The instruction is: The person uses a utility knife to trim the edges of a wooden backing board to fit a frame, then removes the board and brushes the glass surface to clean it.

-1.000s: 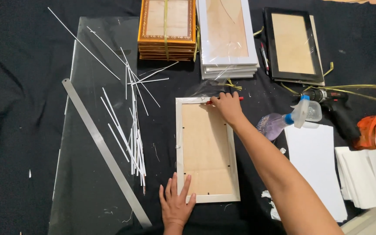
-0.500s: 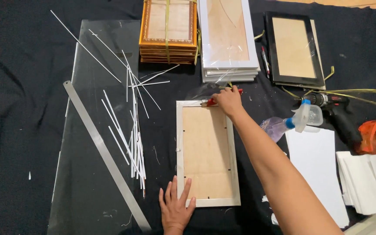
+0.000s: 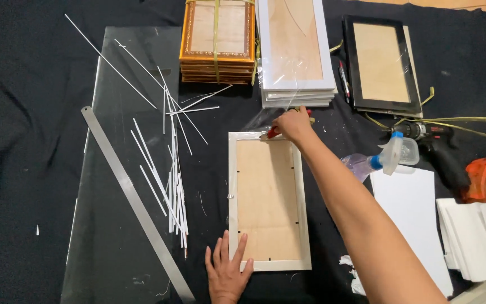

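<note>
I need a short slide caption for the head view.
Left hand steadies a white frame; right hand holds a red tool.

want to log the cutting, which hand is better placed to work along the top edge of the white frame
Right: the right hand holds a red tool at the white frame's top edge. The left hand lies flat on its bottom corner.

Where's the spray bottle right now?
In the head view the spray bottle lies on its side right of the white frame, just past the right forearm, between the cordless drill and the white sheet.
</note>
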